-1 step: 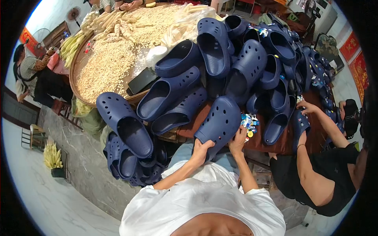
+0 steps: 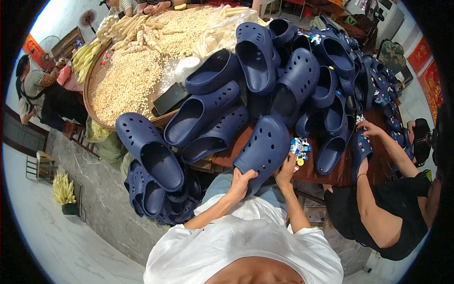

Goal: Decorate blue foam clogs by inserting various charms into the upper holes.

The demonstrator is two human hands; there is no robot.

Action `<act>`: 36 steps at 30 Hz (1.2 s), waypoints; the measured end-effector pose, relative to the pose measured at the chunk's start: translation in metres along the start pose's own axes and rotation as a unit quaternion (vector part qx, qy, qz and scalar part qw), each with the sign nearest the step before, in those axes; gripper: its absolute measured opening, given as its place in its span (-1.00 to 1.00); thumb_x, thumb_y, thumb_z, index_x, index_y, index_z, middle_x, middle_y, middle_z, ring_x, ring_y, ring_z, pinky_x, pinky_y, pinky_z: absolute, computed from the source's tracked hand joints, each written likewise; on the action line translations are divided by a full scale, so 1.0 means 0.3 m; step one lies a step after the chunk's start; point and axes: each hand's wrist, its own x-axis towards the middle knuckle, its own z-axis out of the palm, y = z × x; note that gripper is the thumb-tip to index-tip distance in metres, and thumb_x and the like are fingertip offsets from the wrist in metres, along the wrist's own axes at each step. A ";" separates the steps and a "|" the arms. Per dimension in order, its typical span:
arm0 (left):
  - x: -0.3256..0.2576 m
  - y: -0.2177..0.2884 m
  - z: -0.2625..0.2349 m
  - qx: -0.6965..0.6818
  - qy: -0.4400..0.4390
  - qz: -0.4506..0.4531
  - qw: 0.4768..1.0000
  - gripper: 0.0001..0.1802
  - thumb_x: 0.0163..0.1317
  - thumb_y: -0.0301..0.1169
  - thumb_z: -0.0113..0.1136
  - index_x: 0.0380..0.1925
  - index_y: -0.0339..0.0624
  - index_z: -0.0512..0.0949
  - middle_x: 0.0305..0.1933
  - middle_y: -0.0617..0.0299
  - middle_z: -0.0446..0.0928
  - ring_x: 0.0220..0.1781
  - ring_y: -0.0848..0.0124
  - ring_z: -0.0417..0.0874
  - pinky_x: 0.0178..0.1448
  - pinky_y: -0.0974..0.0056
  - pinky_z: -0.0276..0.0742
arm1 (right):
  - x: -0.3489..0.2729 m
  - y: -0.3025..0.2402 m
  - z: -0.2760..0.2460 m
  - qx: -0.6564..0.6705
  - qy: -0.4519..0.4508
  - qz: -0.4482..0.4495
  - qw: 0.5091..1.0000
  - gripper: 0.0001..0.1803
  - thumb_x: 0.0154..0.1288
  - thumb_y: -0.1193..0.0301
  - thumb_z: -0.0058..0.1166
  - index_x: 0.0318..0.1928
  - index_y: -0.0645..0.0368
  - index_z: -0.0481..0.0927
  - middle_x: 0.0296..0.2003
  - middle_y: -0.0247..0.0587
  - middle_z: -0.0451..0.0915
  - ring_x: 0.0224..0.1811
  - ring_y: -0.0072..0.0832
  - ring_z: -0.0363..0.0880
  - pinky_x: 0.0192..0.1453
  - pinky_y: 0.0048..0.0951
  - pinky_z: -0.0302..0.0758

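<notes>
A navy clog [image 2: 263,144] with round vent holes is tilted in front of me, toe pointing away. My left hand [image 2: 242,183] grips its near end, thumb on top. Against the clog's right side is my right hand [image 2: 285,171], fingers drawn together; whether they hold anything small is unclear. Just beyond those fingertips lies a small heap of colourful shoe charms [image 2: 300,150] in white, blue and yellow. More navy clogs crowd around, among them one leaning at the left [image 2: 150,151] and one lying right of the charms [image 2: 332,154].
A large round tray [image 2: 88,97] of pale kernels stands at the back left, with a dark phone [image 2: 169,99] at its edge. At my right, a co-worker's hands [image 2: 370,130] hold another clog [image 2: 362,151] on the brown tabletop [image 2: 307,176]. Stacked clogs [image 2: 153,199] stand low at the left.
</notes>
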 end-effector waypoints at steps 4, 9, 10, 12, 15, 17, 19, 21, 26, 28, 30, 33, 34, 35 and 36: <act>-0.017 0.108 0.048 -0.026 -0.055 0.023 0.998 -0.35 -0.07 -0.59 0.16 0.16 -0.31 0.38 0.07 0.09 0.53 0.11 0.24 0.55 0.26 0.15 0.43 | 0.014 -0.029 -0.013 0.015 0.009 0.020 1.000 -0.50 -0.03 0.64 0.14 0.03 0.33 0.47 -0.04 0.13 0.40 0.01 0.07 0.37 0.07 -0.07 0.37; 0.027 0.316 0.154 -0.130 -0.161 0.009 0.978 -0.33 -0.04 -0.59 0.19 0.20 -0.31 0.37 0.07 0.09 0.55 0.09 0.28 0.59 0.24 0.20 0.49 | 0.009 -0.014 0.006 0.003 0.041 0.000 0.999 -0.67 0.06 0.60 0.16 -0.09 0.24 0.55 -0.08 0.03 0.44 -0.06 0.00 0.43 0.04 -0.11 0.40; 0.032 0.373 0.193 -0.101 -0.169 0.035 0.980 -0.40 0.01 -0.58 0.21 0.15 -0.29 0.40 0.01 0.15 0.56 0.00 0.36 0.60 0.11 0.29 0.52 | 0.021 -0.032 0.001 0.009 0.046 0.008 0.999 -0.73 0.08 0.62 0.13 -0.15 0.22 0.58 -0.12 -0.01 0.46 -0.07 -0.04 0.45 0.02 -0.12 0.42; 0.096 0.483 0.246 0.005 -0.196 0.068 0.978 -0.48 0.08 -0.47 0.25 0.10 -0.28 0.45 -0.05 0.23 0.60 -0.10 0.45 0.63 -0.03 0.39 0.54 | 0.031 -0.042 -0.006 0.003 0.045 0.018 0.999 -0.74 0.08 0.62 0.13 -0.16 0.21 0.59 -0.13 -0.02 0.46 -0.07 -0.05 0.45 0.02 -0.12 0.42; 0.223 0.627 0.386 0.121 -0.225 0.105 0.961 -0.59 0.21 -0.34 0.28 0.01 -0.32 0.53 -0.12 0.24 0.65 -0.21 0.45 0.68 -0.06 0.37 0.57 | 0.031 -0.033 -0.003 -0.002 0.055 0.034 0.998 -0.77 0.09 0.61 0.12 -0.19 0.21 0.59 -0.17 -0.04 0.47 -0.07 -0.08 0.46 0.01 -0.12 0.42; 0.289 0.671 0.554 0.051 -0.234 0.176 0.955 -0.66 0.30 -0.34 0.23 -0.05 -0.38 0.53 -0.17 0.18 0.65 -0.17 0.40 0.69 0.01 0.26 0.60 | 0.024 -0.019 -0.002 -0.004 0.049 0.034 0.998 -0.79 0.09 0.59 0.12 -0.20 0.20 0.60 -0.16 -0.05 0.47 -0.07 -0.08 0.46 0.01 -0.12 0.42; 0.433 0.735 0.631 0.088 -0.237 0.182 0.950 -0.67 0.35 -0.36 0.18 -0.06 -0.44 0.52 -0.16 0.13 0.65 -0.10 0.34 0.69 0.11 0.17 0.60 | 0.024 -0.013 0.007 -0.004 0.050 0.038 0.998 -0.79 0.09 0.57 0.12 -0.20 0.17 0.60 -0.16 -0.07 0.48 -0.07 -0.09 0.46 0.01 -0.12 0.43; 0.549 0.769 0.720 0.075 -0.277 0.218 0.933 -0.72 0.37 -0.34 0.18 -0.14 -0.39 0.52 -0.10 0.11 0.60 -0.05 0.30 0.64 0.10 0.19 0.55 | 0.024 -0.018 0.011 0.011 0.044 0.030 0.999 -0.76 0.08 0.57 0.12 -0.18 0.16 0.60 -0.15 -0.08 0.48 -0.07 -0.10 0.46 0.00 -0.12 0.43; 0.847 0.788 0.857 0.068 -0.279 0.255 0.923 -0.67 0.39 -0.38 0.15 -0.03 -0.48 0.48 0.01 0.02 0.58 0.04 0.23 0.64 0.22 0.12 0.55 | 0.024 -0.011 0.006 0.019 0.035 0.026 0.999 -0.74 0.06 0.58 0.12 -0.17 0.14 0.61 -0.15 -0.09 0.48 -0.09 -0.11 0.46 -0.02 -0.13 0.44; 0.919 0.772 0.878 0.100 -0.259 0.255 0.926 -0.68 0.38 -0.41 0.17 -0.02 -0.48 0.47 0.01 0.02 0.58 0.04 0.22 0.64 0.19 0.13 0.58 | 0.020 -0.006 0.007 0.017 0.035 0.031 0.999 -0.74 0.06 0.58 0.12 -0.17 0.14 0.61 -0.15 -0.09 0.48 -0.10 -0.11 0.46 -0.03 -0.14 0.44; 0.973 0.757 0.881 0.181 -0.173 0.264 0.932 -0.69 0.34 -0.47 0.20 0.00 -0.46 0.44 0.00 0.02 0.58 0.02 0.20 0.66 0.15 0.15 0.62 | 0.019 -0.004 0.008 0.015 0.032 0.037 0.999 -0.74 0.06 0.58 0.12 -0.17 0.14 0.61 -0.16 -0.09 0.48 -0.10 -0.12 0.46 -0.03 -0.14 0.44; 1.020 0.721 0.875 0.155 -0.168 0.222 0.948 -0.67 0.33 -0.47 0.22 0.00 -0.44 0.43 -0.01 0.01 0.58 0.02 0.21 0.66 0.15 0.14 0.62 | 0.023 -0.003 -0.003 0.008 0.035 0.035 0.999 -0.74 0.05 0.58 0.13 -0.18 0.13 0.60 -0.16 -0.10 0.49 -0.11 -0.12 0.47 -0.04 -0.14 0.44; 1.040 0.715 0.864 0.158 -0.161 0.217 0.950 -0.67 0.33 -0.47 0.22 0.00 -0.44 0.43 -0.01 0.01 0.58 0.02 0.21 0.66 0.15 0.14 0.62 | 0.024 -0.003 0.004 0.011 0.037 0.031 0.999 -0.74 0.05 0.59 0.13 -0.18 0.13 0.60 -0.17 -0.10 0.49 -0.11 -0.12 0.47 -0.05 -0.14 0.44; 1.057 0.710 0.858 0.148 -0.174 0.230 0.946 -0.65 0.31 -0.49 0.21 0.03 -0.45 0.43 -0.03 0.01 0.59 0.00 0.23 0.67 0.10 0.19 0.63 | 0.027 -0.008 0.006 0.014 0.040 0.027 0.999 -0.73 0.04 0.59 0.13 -0.19 0.13 0.60 -0.17 -0.10 0.49 -0.12 -0.12 0.47 -0.05 -0.14 0.44; 1.071 0.707 0.847 0.138 -0.187 0.243 0.942 -0.62 0.29 -0.51 0.21 0.06 -0.47 0.43 -0.05 0.02 0.60 -0.03 0.26 0.67 0.04 0.23 0.64 | 0.032 -0.012 0.007 0.024 0.038 0.020 0.999 -0.73 0.03 0.60 0.13 -0.19 0.13 0.60 -0.17 -0.10 0.50 -0.12 -0.11 0.48 -0.05 -0.14 0.44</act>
